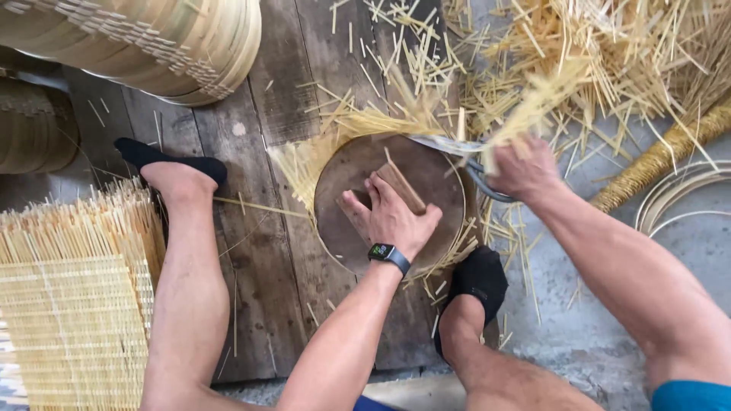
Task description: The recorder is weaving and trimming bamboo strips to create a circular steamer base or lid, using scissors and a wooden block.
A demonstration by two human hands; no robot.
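My left hand (390,217), with a dark watch on the wrist, rests on a round wooden block (358,164) and pinches a short flat piece of bamboo (402,186) that stands tilted on it. My right hand (524,169) is closed around the handle of a curved metal blade (445,144), which lies across the block's far edge. The same hand seems to hold a blurred bundle of thin bamboo strips (533,103). Cut strips (320,152) lie fanned out beside the block.
My two legs in black socks (478,278) straddle the block on a wooden plank floor (259,251). A woven bamboo mat (72,304) lies at left, stacked bamboo baskets (145,42) at top left, loose bamboo offcuts (609,53) at top right, coiled hoops (678,194) at right.
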